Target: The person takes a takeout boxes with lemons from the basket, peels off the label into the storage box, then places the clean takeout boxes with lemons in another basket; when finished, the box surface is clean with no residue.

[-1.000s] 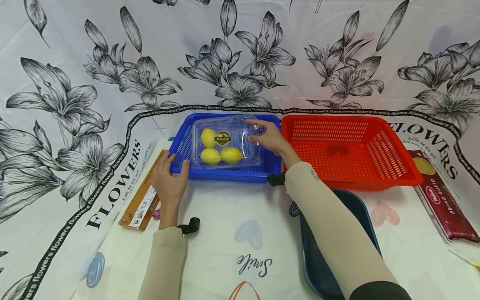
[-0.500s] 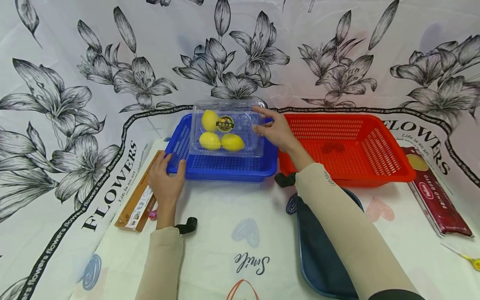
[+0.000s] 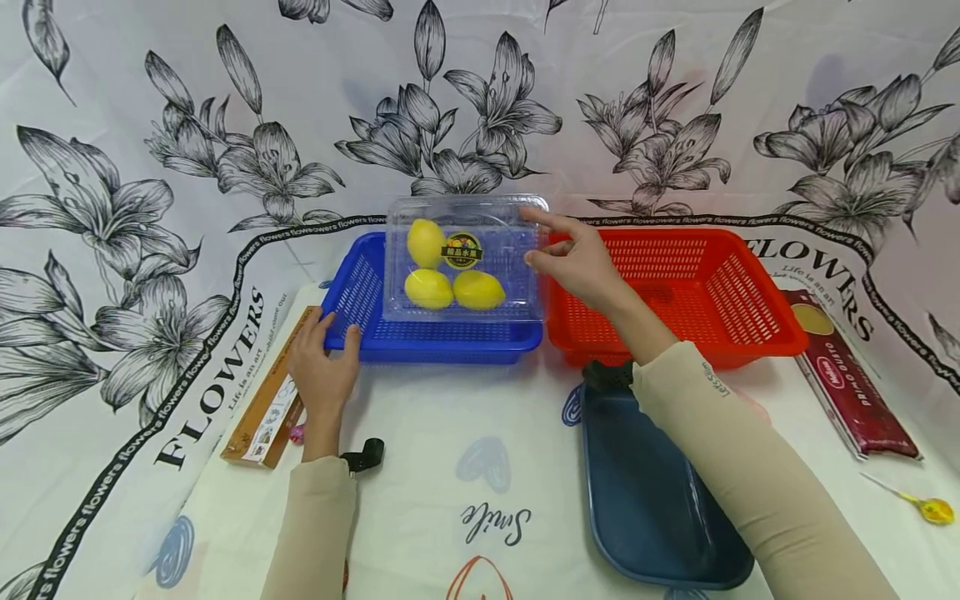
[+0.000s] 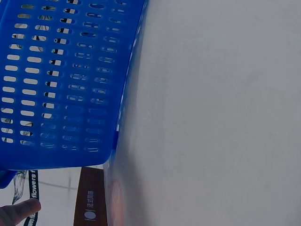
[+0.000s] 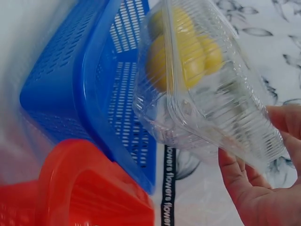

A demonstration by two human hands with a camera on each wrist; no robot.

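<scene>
My right hand (image 3: 583, 258) pinches the right end of a clear plastic clamshell box (image 3: 498, 262). Three lemons (image 3: 429, 289) lie in the left part of the box, and a dark round label (image 3: 462, 251) is on its lid. In the right wrist view, the box (image 5: 235, 106) is tilted and raised above the blue basket (image 5: 51, 94), with thumb and fingers at its edge. My left hand (image 3: 324, 367), fingers spread, is at the left front corner of the blue basket (image 3: 450, 354). Whether it touches the rim, I cannot tell.
A red basket (image 3: 675, 346) stands right of the blue one. In front of it lies a dark blue tray (image 3: 645, 500), partly under my right forearm. A brown box (image 3: 258, 425) is at left; a dark red packet (image 3: 843, 375) and a yellow-ended tool (image 3: 933, 510) are at right.
My right hand has lifted the lemon box up from the blue basket and shifted it slightly right. My left hand has stayed by the basket corner.
</scene>
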